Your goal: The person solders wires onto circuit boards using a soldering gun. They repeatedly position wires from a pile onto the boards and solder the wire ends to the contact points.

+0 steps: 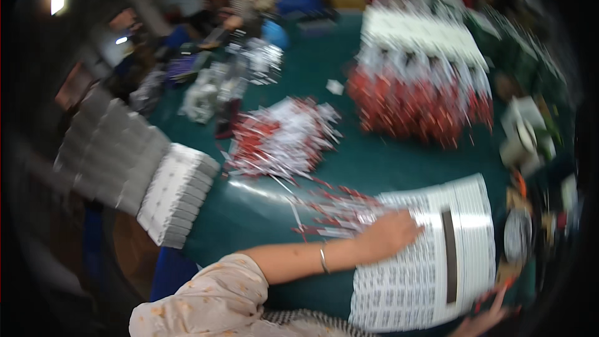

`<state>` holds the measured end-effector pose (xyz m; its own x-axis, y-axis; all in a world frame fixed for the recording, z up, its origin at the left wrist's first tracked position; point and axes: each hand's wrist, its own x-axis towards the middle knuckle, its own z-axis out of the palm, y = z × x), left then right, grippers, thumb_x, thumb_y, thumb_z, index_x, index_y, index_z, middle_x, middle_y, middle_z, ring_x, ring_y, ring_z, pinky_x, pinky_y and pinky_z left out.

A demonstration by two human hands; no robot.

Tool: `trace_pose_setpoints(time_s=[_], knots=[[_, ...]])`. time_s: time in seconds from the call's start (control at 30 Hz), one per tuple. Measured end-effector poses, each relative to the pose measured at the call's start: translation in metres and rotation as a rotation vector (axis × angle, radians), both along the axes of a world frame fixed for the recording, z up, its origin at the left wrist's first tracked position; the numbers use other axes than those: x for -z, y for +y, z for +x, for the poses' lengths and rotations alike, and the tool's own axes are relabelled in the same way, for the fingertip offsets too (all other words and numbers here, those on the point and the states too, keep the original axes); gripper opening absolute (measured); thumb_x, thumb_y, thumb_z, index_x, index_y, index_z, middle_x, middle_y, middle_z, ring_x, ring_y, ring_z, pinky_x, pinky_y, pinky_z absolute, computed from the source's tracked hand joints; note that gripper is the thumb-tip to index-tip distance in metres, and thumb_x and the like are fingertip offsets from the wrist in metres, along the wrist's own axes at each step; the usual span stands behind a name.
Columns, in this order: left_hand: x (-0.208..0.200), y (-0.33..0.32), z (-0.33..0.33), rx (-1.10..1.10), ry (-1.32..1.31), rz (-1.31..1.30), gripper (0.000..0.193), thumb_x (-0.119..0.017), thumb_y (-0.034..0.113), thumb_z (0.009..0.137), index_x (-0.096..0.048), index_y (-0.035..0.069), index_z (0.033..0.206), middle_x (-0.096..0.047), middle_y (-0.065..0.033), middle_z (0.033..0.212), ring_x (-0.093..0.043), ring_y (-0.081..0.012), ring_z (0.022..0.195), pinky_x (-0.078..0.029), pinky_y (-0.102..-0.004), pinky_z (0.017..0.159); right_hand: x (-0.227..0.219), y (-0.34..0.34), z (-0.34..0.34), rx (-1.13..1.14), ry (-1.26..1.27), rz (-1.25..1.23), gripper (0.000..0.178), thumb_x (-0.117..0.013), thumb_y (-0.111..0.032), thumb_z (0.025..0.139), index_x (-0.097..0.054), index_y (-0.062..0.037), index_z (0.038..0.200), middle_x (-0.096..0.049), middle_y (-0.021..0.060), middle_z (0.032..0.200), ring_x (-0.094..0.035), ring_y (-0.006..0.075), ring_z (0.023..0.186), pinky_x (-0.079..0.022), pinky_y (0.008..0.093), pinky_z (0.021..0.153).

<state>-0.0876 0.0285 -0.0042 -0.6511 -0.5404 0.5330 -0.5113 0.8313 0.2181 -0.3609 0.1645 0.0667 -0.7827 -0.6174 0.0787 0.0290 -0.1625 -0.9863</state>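
Note:
My left hand (391,235), with a bangle on the wrist, is over the left part of a row of overlapping white printed cards (399,290). Its fingers look curled together; what they hold, if anything, is hidden. Thin red-and-white strips (340,212) lie fanned out just beyond it, touching or very near. A dark band (449,256) crosses the cards. By their lower right corner is my right hand (486,321), partly cut off by the lower edge. Thin red bits show at its fingers, too blurred to name, and it appears to grip them.
On the green table (249,209) lies a heap of red-and-white strips (281,140). White cards with red tassel-like ends (424,75) hang together at the far right. Stacked white boxes (178,193) stand left, clear plastic bags (203,93) behind. A tape roll (525,140) is at right. Another person (249,0) works at the far side.

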Motion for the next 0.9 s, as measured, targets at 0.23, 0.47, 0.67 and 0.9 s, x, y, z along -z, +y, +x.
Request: trace_pose_setpoints(time_s=[0.23, 0.47, 0.67, 0.9], knots=[[0.02, 0.027, 0.041, -0.217, -0.174, 0.003, 0.048, -0.053, 0.021, 0.084, -0.049, 0.001, 0.127, -0.053, -0.0094, 0.106, -0.051, -0.0236, 0.099, -0.04, -0.0356, 0.082, 0.069, 0.011, -0.019, -0.637, -0.032, -0.096, 0.044, -0.055, -0.002, 0.086, -0.039, 0.0041, 0.126, -0.051, 0.0161, 0.113, -0.049, 0.022, 0.104, -0.038, 0.0401, 0.097], [0.025, 0.03, 0.038, -0.251, -0.073, 0.111, 0.042, -0.051, 0.021, 0.085, -0.053, 0.007, 0.124, -0.055, -0.0083, 0.101, -0.052, -0.0233, 0.096, -0.041, -0.0368, 0.082, 0.028, 0.0, 0.059, -0.624, 0.351, -0.03, 0.042, -0.058, 0.01, 0.08, -0.046, 0.0036, 0.119, -0.054, 0.0127, 0.107, -0.053, 0.0217, 0.095, -0.046, 0.0324, 0.083], [0.025, 0.025, 0.044, -0.254, -0.084, 0.112, 0.046, -0.053, 0.02, 0.083, -0.05, 0.003, 0.126, -0.051, -0.0085, 0.104, -0.051, -0.0238, 0.098, -0.041, -0.0356, 0.083, 0.084, 0.003, 0.058, -0.604, 0.216, 0.275, 0.063, -0.07, 0.004, 0.078, -0.039, 0.0024, 0.132, -0.053, 0.014, 0.12, -0.052, 0.0216, 0.109, -0.044, 0.0295, 0.091], [0.028, 0.012, 0.049, -0.213, -0.049, 0.095, 0.048, -0.057, 0.023, 0.085, -0.048, 0.004, 0.128, -0.052, -0.0097, 0.112, -0.05, -0.0248, 0.101, -0.04, -0.0364, 0.084, 0.082, -0.009, 0.08, -0.566, 0.384, 0.187, 0.029, -0.067, -0.007, 0.083, -0.056, 0.0048, 0.107, -0.057, 0.0106, 0.097, -0.051, 0.0199, 0.09, -0.043, 0.0343, 0.083]])
